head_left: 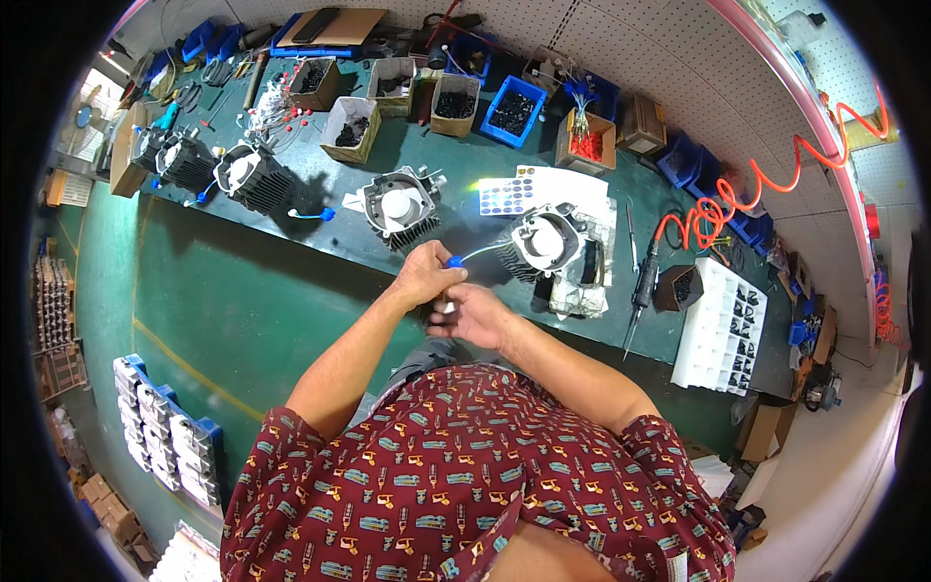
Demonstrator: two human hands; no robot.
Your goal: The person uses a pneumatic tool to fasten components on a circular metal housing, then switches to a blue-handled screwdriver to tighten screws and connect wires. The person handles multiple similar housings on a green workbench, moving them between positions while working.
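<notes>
My left hand (424, 277) is at the bench's front edge, its fingers closed on a blue connector (455, 262). A pale wire (485, 251) runs from this connector to a finned metal motor housing (545, 241) with a white round part inside. Just below, my right hand (475, 316) has its fingers curled close to the left hand. Something small and white shows at its fingertips, too small to name. A second finned housing (400, 207) stands to the left of the first, also with a white round part inside.
More housings (252, 177) with blue-ended wires stand on the bench's left. Boxes of black parts (454, 104) and a blue bin (513, 111) line the back. On the right lie a power screwdriver (644, 283) on a coiled red hose (713, 209) and a white tray (713, 325).
</notes>
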